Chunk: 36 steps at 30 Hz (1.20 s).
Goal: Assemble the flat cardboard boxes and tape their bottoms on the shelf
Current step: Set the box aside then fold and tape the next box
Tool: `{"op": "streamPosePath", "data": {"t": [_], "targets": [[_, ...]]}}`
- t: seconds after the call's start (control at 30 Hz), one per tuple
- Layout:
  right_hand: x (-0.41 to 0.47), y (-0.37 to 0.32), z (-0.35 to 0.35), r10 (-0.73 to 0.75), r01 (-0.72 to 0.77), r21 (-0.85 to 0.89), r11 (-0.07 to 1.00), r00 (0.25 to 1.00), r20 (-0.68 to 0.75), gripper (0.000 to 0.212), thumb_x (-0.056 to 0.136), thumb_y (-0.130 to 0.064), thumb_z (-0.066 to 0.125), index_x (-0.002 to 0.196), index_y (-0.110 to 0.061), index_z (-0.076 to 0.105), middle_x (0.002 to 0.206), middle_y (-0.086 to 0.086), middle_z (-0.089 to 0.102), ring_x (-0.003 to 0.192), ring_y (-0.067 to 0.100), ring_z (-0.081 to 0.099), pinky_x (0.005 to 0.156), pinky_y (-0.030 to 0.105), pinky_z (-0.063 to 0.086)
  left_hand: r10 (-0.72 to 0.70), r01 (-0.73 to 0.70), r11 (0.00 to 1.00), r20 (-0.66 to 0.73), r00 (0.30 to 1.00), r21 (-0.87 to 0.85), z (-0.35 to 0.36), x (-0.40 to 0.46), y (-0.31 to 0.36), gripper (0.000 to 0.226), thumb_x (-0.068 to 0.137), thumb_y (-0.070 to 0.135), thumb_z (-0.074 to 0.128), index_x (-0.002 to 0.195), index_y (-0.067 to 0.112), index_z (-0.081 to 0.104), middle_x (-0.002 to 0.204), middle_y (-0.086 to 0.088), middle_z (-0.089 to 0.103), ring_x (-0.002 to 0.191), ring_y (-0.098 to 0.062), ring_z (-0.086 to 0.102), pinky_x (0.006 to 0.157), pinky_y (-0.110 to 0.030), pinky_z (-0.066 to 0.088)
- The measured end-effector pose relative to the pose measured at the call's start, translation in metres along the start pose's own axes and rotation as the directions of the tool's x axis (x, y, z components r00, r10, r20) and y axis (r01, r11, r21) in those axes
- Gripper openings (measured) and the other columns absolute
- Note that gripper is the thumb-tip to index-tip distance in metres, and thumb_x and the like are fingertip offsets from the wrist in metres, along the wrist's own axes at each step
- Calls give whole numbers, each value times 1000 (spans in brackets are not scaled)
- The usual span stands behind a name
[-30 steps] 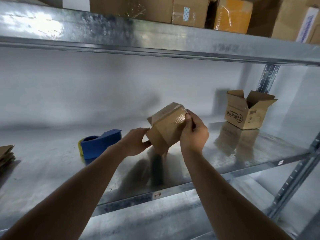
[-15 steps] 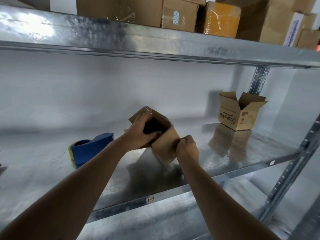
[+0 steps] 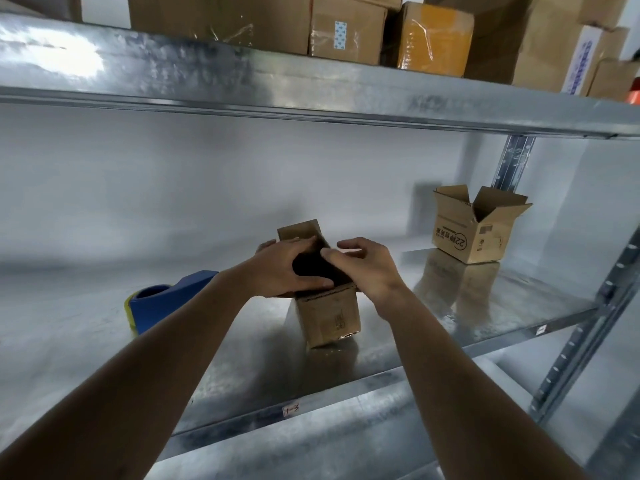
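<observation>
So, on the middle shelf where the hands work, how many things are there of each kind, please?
Open small cardboard boxes: 2, the box under the hands and the printed box at the right.
Blue tape dispensers: 1, the tape dispenser at the left.
Total: 3 on the middle shelf.

A galvanized metal shelf [image 3: 485, 306] is carrying three things. A small open cardboard box [image 3: 329, 313] is standing upright near its front edge, around the middle. A blue tape dispenser [image 3: 162, 303] is lying to the left of it, well apart. A second open box [image 3: 474, 230], printed on its side, is sitting farther back toward the right upright post [image 3: 512, 161].
</observation>
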State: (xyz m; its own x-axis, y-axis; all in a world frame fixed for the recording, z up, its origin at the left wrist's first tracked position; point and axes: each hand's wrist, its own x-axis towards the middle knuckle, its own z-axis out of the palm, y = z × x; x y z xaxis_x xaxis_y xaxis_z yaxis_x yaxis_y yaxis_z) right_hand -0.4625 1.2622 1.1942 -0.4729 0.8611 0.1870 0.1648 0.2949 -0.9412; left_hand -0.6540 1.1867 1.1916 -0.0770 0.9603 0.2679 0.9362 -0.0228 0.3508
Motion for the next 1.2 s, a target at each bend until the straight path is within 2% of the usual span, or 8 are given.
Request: {"op": "streamPosePath", "data": {"t": [0.13,0.33,0.5,0.6,0.67,0.97,1.1,1.2], "targets": [[0,-2,-5,-13,12,-9,1000,985,-174,20,96,-40,59,107,-30,72,101,-7,71,89,16,68,86,47,63,-106,116,973,-59,993,199,6,1,0,115,59,109,24,149,41,47,151,3,42,140,-26,32,118,-47,27],[6,0,-12,-31,-27,-240,970,971,-237,44,95,-4,45,127,-18,72,119,9,71,106,29,66,93,40,59,-225,247,933,-111,968,260,9,0,13,115,55,110,23,120,23,63,119,-4,45,112,-23,46,97,-40,49],[4,-4,-13,-81,55,-760,647,997,3,26,94,-12,58,119,-13,61,134,4,56,118,34,59,91,43,54,-253,227,950,101,962,216,-2,1,23,113,49,110,36,116,24,64,134,-5,47,126,-25,42,102,-46,48],[1,6,-6,-108,190,-911,367,981,161,53,108,-44,39,149,-12,49,166,2,33,156,34,21,124,56,16,-267,225,951,197,943,214,3,-5,18,139,48,111,36,152,19,41,160,-2,25,148,-29,18,117,-50,34],[3,15,-5,-133,212,-942,261,974,182,68,108,-56,22,160,-13,36,171,3,22,161,27,3,124,58,-12,-286,251,948,173,943,195,10,-8,16,141,48,109,41,155,18,28,159,1,16,151,-29,8,120,-49,27],[2,31,-4,-88,131,-821,555,991,99,67,105,-59,34,159,-19,34,167,4,33,150,29,37,115,50,40,-319,312,944,60,946,104,5,-22,31,108,59,94,64,139,26,36,149,-1,33,134,-22,34,106,-40,42],[-4,30,1,-63,42,-774,632,998,2,67,102,-58,38,158,-22,36,168,0,28,138,35,48,106,49,45,-386,379,922,108,916,82,3,-29,39,102,74,83,64,151,22,34,172,-11,-4,158,-42,-3,126,-53,15],[-7,32,6,-40,-28,-723,690,996,-77,68,99,-58,40,159,-27,35,170,-6,20,134,36,51,102,49,45,-394,412,907,170,903,-84,4,-32,39,107,79,77,66,161,32,16,168,-5,21,148,-30,33,115,-42,41]]}}
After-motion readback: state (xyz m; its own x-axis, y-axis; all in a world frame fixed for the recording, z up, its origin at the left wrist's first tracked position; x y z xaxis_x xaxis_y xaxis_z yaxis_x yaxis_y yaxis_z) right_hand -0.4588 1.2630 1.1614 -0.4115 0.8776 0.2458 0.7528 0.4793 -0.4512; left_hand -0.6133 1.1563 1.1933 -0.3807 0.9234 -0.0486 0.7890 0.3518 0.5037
